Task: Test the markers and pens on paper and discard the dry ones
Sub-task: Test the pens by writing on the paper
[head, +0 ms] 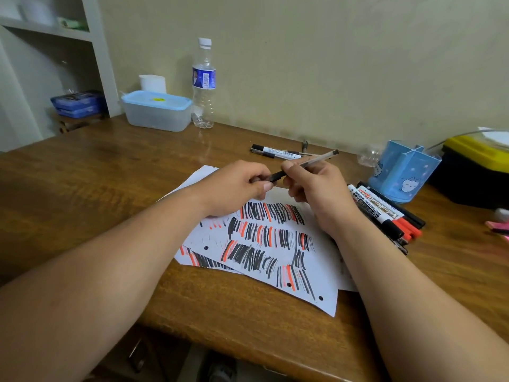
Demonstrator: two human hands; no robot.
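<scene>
Both hands pinching a clear pen, left hand, right hand, scribbled paper on wooden desk, beige wall

**Both hands on one pen above the test sheet**

The left hand pinches the dark cap end of a clear pen; the right hand grips its barrel, far end tilted up and right. Beneath lies paper covered in black and red strokes on a wooden desk. Markers are piled at right, just beside a blue holder. More pens lie farther back. A bottle and lidded box stand far left by the wall.
</scene>
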